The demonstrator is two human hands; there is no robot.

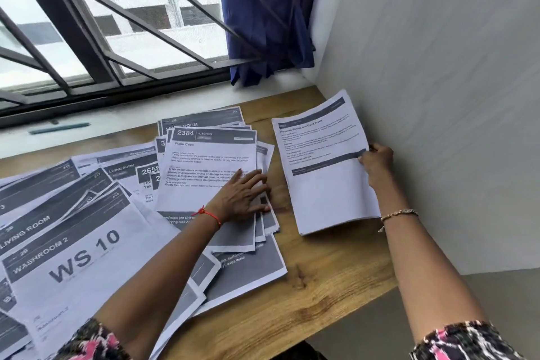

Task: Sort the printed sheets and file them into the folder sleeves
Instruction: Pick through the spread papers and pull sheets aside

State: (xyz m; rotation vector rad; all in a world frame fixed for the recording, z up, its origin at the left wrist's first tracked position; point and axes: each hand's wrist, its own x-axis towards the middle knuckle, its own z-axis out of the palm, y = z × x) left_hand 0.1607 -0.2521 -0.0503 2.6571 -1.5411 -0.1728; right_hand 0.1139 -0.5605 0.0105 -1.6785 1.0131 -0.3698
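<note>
Several printed sheets with dark header bars lie fanned over the wooden table (295,295). A sheet headed "2384 Kitchen" (209,161) tops the middle pile, and my left hand (244,197) rests flat on its lower right part, fingers spread. A large "WS 10 Washroom 2" sheet (70,269) lies at the front left. Off to the right, a thin stack of sheets (327,172) leans up toward the wall; my right hand (377,165) pinches its right edge. No folder is in view.
A white wall (438,126) closes the right side just behind the stack. A barred window (102,38) and a blue curtain (268,17) stand at the back. On the white sill lies a teal pen (60,128). Bare wood shows along the table's front right.
</note>
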